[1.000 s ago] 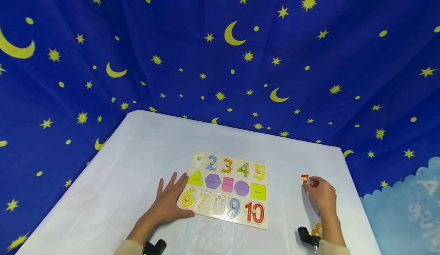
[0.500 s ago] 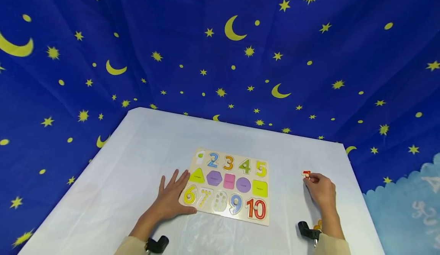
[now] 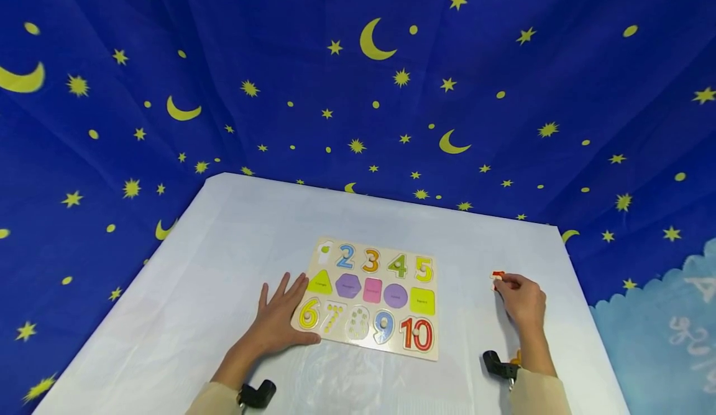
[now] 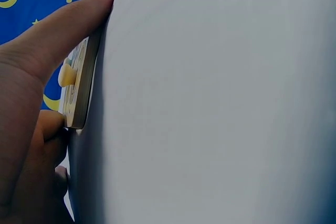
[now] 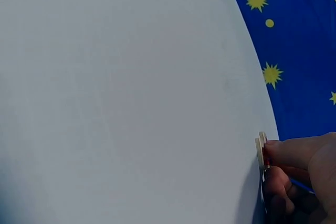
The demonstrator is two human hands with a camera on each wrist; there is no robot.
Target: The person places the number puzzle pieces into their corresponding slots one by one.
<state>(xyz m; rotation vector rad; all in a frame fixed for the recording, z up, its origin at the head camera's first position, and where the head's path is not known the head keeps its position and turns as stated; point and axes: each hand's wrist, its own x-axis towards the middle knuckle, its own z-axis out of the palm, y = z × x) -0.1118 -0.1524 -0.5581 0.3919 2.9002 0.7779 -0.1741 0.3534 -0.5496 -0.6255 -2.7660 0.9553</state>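
Observation:
A wooden number puzzle board (image 3: 349, 294) lies on the white table. My left hand (image 3: 276, 325) rests at its lower left corner, fingers spread and fairly straight; in the left wrist view the thumb (image 4: 73, 22) lies along the board's edge (image 4: 84, 87). To the right of the board, my right hand (image 3: 523, 303) pinches a small red number piece (image 3: 496, 275) between thumb and fingers. Fingers cover part of this piece, so its digit is not readable now. In the right wrist view, its pale edges (image 5: 260, 153) show close to the table.
Knobbed number pieces sit in the board, while the 1, 7 and 8 recesses show printed pictures. An orange piece (image 3: 516, 359) lies partly hidden behind the right wrist and its black camera mount (image 3: 498, 365). Blue starry cloth (image 3: 358, 92) hangs beyond the white table (image 3: 268, 216).
The red piece has turned in my right hand's fingers and more of it is covered. The orange piece is now more hidden by the right wrist. My left hand stays at the board.

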